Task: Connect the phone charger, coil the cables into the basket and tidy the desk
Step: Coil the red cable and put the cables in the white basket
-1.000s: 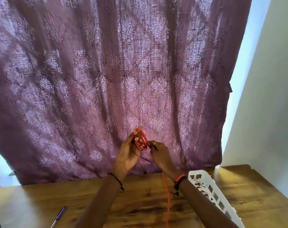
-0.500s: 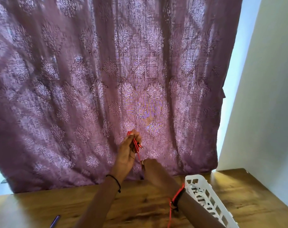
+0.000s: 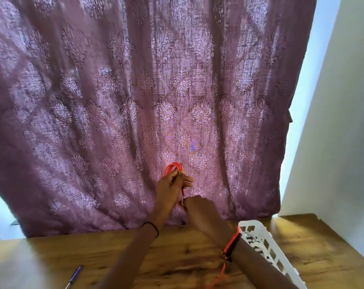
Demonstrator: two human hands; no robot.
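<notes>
A mauve curtain (image 3: 114,101) with a pale damask pattern hangs in folds across most of the view, backlit by a bright window (image 3: 304,90) strip along its right edge. A plain pale wall (image 3: 343,142) stands at right. What seems a purple pen (image 3: 75,277) lies lower left

readable text: none anywhere, honestly
curtain (image 3: 114,101): just a repeating woven floral motif, no letters
basket (image 3: 251,223): plain white plastic on the side facing the camera
pen (image 3: 76,275): way too small and blurry to make out any print
</notes>
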